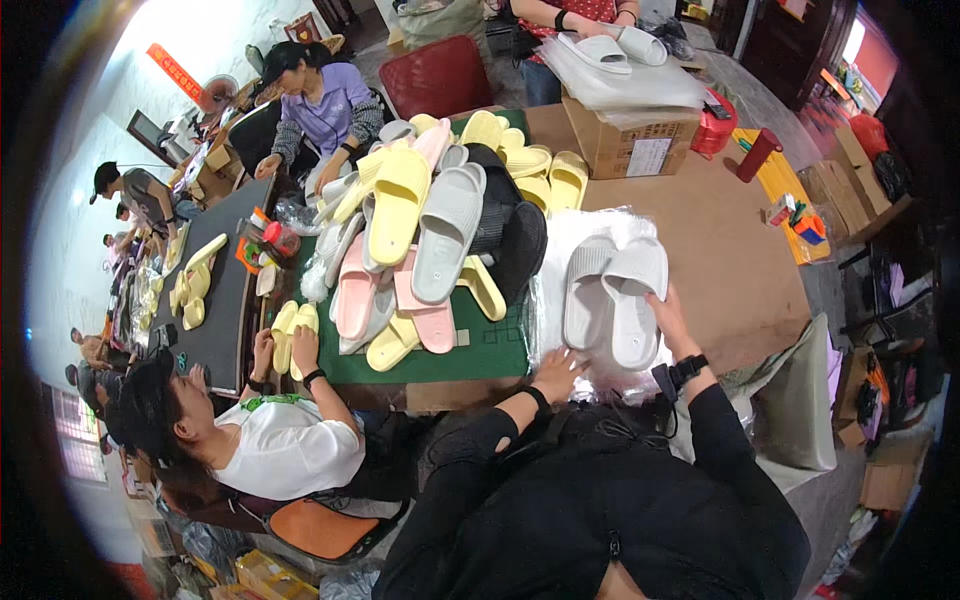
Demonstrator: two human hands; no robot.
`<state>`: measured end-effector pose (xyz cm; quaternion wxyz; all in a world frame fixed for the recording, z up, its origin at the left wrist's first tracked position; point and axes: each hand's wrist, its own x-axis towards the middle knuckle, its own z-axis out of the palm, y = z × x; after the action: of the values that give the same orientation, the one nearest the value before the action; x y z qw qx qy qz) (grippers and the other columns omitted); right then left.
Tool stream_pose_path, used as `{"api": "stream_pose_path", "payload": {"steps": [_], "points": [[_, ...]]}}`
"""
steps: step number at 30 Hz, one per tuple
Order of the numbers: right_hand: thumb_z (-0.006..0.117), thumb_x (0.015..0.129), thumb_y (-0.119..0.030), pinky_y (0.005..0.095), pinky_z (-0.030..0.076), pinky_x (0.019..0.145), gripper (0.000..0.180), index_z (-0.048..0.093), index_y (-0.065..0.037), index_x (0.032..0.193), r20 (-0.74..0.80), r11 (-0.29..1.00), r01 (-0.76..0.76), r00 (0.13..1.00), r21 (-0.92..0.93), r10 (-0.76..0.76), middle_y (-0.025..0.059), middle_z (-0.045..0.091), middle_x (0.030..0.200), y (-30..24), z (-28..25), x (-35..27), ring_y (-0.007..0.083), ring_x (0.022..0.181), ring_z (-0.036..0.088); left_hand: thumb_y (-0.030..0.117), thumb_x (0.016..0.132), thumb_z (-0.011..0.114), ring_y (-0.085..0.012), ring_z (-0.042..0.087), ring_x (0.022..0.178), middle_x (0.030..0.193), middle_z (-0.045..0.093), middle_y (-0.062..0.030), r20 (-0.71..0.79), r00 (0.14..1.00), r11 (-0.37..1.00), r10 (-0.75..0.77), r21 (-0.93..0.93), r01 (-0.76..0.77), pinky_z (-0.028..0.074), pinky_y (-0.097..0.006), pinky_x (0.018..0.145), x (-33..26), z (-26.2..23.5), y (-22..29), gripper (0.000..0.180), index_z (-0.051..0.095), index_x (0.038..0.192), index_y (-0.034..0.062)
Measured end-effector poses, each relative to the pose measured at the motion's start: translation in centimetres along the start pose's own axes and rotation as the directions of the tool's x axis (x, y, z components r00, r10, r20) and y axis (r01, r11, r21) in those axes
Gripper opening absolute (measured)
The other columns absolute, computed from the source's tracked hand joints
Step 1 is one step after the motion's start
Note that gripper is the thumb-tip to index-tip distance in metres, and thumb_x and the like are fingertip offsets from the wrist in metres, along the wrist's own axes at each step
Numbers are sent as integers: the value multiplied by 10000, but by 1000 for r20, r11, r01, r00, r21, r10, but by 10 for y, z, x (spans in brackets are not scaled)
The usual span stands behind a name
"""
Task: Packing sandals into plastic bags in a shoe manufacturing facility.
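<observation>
On the brown table (720,250), a pair of grey slippers (612,295) is lying side by side on a stack of clear plastic bags (560,250), and the right hand (668,315) is resting open against the right slipper's edge without gripping it. Just below the bags, the left hand (555,373) is pressing flat on the plastic with fingers spread, holding nothing. Beside them, a heap of yellow, pink and grey slippers (430,220) is sitting on a green mat (480,350), where a neighbour's hands (300,345) are holding yellow slippers (290,330).
</observation>
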<state>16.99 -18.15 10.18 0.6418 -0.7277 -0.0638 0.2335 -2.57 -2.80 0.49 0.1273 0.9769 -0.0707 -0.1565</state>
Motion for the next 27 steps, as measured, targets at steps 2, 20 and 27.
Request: {"api": "stream_pose_path", "payload": {"steps": [2,20,27], "points": [[520,758,-71,314,355,871,436,373,9,1161,-72,991,122,989,-48,-126,130,491,1094,22,-3,17,215,1015,468,280,741,567,-346,197,1235,1329,238,-163,18,1000,1000,-13,-2,13,195,-466,984,4,-4,1,573,359,1266,182],[487,706,-3,367,291,955,526,331,58,1205,-294,819,110,899,-562,-323,249,416,1173,80,-12,53,349,1118,393,266,726,597,-357,240,1219,1322,260,-195,-142,983,994,113,25,-110,215,-445,992,-14,13,-12,675,269,1310,190],[593,673,-173,441,312,909,580,365,-4,1179,-271,547,-31,891,-837,-365,200,417,1174,56,45,31,344,1106,385,281,712,611,-360,204,1233,1342,216,-187,-105,989,995,103,-3,-104,199,-452,993,-15,25,-23,731,226,1329,205]]}}
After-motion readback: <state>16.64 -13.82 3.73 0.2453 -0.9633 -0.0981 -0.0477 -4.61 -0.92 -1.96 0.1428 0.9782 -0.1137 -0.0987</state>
